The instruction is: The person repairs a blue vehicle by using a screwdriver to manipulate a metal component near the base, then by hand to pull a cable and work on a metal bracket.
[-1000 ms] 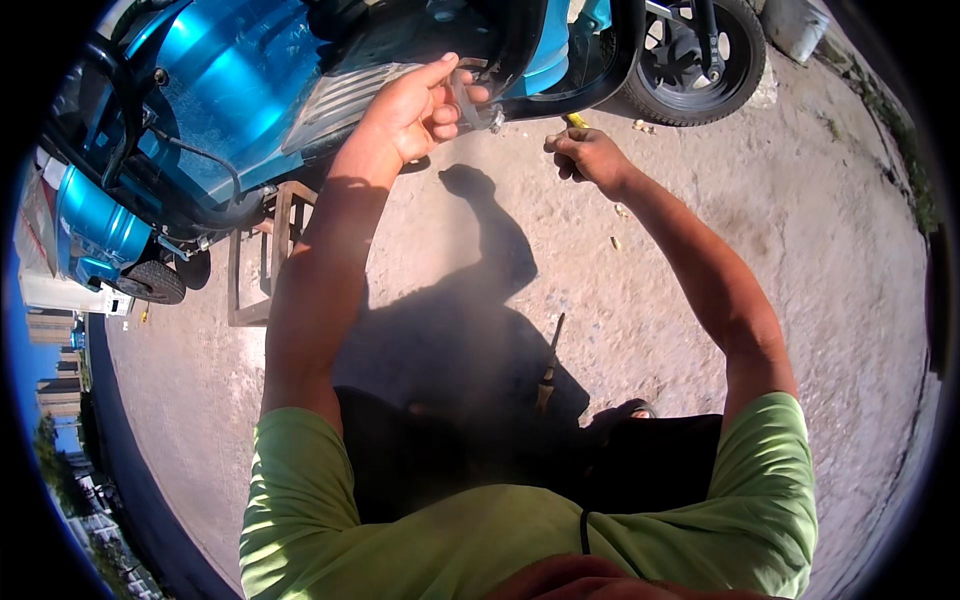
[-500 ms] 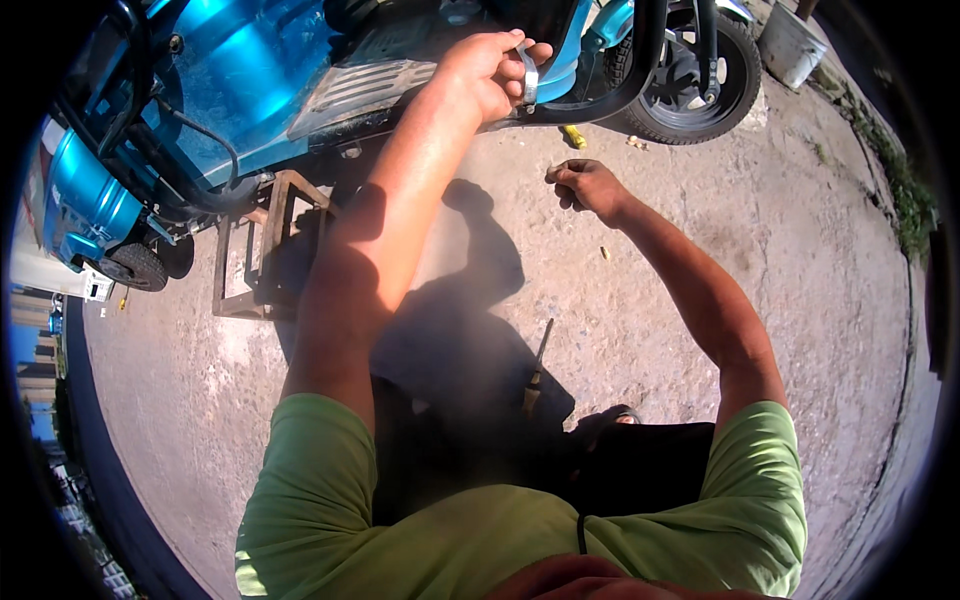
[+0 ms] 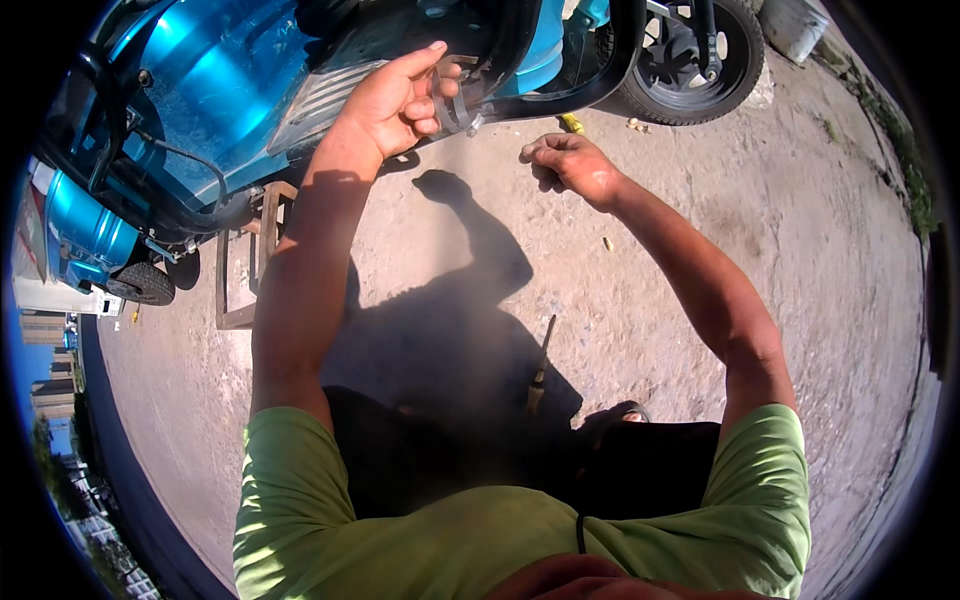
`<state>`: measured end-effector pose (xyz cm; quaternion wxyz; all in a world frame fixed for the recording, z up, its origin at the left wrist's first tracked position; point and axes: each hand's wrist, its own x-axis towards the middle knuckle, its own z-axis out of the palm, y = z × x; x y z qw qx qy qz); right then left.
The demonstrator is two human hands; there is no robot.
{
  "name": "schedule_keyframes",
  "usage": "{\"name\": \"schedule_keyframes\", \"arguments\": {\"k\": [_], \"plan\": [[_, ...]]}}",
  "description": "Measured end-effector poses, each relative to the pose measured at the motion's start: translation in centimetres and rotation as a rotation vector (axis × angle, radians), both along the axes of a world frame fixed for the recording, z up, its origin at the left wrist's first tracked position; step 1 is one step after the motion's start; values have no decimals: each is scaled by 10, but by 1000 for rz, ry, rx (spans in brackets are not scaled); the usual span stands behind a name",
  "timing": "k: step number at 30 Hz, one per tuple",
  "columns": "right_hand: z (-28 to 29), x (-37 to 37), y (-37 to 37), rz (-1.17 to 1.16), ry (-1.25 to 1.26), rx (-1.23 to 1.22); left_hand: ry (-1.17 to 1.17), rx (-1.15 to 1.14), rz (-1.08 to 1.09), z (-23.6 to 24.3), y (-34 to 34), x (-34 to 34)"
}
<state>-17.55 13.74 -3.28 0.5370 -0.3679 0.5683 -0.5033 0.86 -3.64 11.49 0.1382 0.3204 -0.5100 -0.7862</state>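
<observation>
Forward in the left grip (image 3: pixel 392 106), curled on it, sits a metal band (image 3: pixel 460 112), right grip (image 3: pixel 575 168) pinched together

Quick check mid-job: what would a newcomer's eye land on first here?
Probably the glossy blue vehicle filling the upper left, with its black wheel at the upper right. Just below the vehicle's middle, the left hand holds a thin curved band. Lower down, a screwdriver-like tool lies on the ground, partly in the person's shadow.
</observation>
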Motion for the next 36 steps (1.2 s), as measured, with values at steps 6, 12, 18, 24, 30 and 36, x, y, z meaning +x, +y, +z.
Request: {"name": "schedule_keyframes", "arguments": {"k": [6, 12, 18, 24, 30, 36], "plan": [[5, 20, -3, -19, 43, 61, -210, -621, 3, 2, -1, -9], [3, 17, 2, -57, 42, 47, -307, -944, 62, -1, 0, -33], [75, 48, 14, -157, 801, -193, -397, -1099, -19, -2, -5, -28], [113, 59, -1, -303, 1144, -609, -631, -1421, -7, -2, 15, -33], [99, 57, -32, -287, 1179, -611, -784, -1633, -87, 7, 7, -40], [117, 65, -44, -275, 807, -554, -909, -1665, -378, 53, 7, -52]]}}
